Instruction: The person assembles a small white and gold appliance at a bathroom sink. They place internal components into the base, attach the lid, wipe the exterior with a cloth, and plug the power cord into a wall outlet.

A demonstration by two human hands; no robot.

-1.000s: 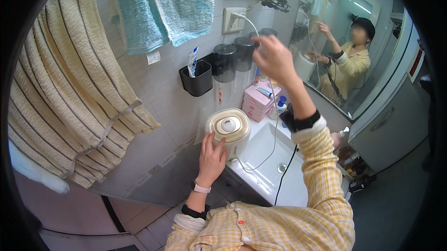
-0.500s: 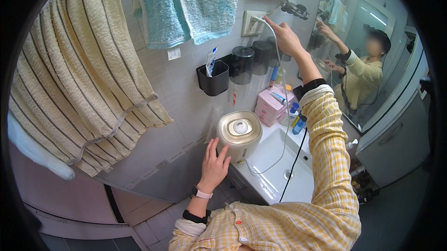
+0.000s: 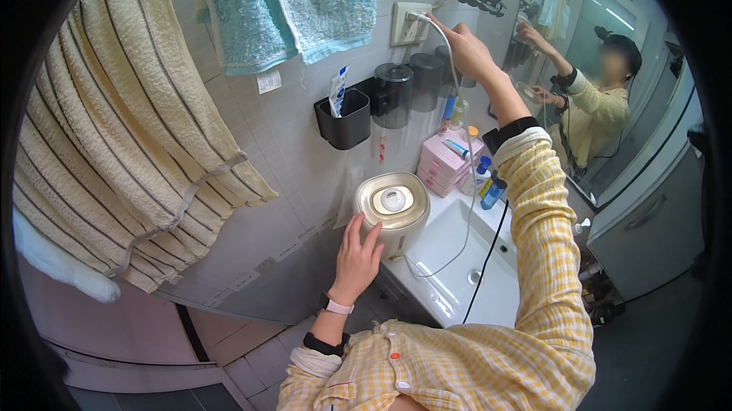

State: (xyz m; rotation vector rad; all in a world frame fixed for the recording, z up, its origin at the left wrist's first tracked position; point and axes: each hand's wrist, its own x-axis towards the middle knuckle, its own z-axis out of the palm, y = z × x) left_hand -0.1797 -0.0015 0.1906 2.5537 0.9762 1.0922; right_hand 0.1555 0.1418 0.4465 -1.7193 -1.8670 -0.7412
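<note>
My right hand (image 3: 471,54) is raised to a white wall socket (image 3: 402,24). Its fingers are closed at the white plug (image 3: 416,17); part of the grip is hidden behind the hand. From the plug a white cord (image 3: 471,167) hangs past my wrist, loops over the sink and runs to the base of a cream humidifier-like appliance (image 3: 393,242). That appliance has a gold-toned top with a round clear cap and stands on the sink's left corner. My left hand (image 3: 357,262) has its fingers spread, their tips touching the appliance's near-left upper side.
The white sink (image 3: 438,289) has a black cord (image 3: 488,258) hanging across it. A pink drawer box (image 3: 442,163) and bottles (image 3: 494,194) line its back. Above are a black wall cup (image 3: 343,127) and towels (image 3: 328,11). A mirror (image 3: 602,106) stands at right.
The view has shifted slightly, moving the socket and wall cup up and left in the picture. Both hands keep their places at the plug and the appliance.
</note>
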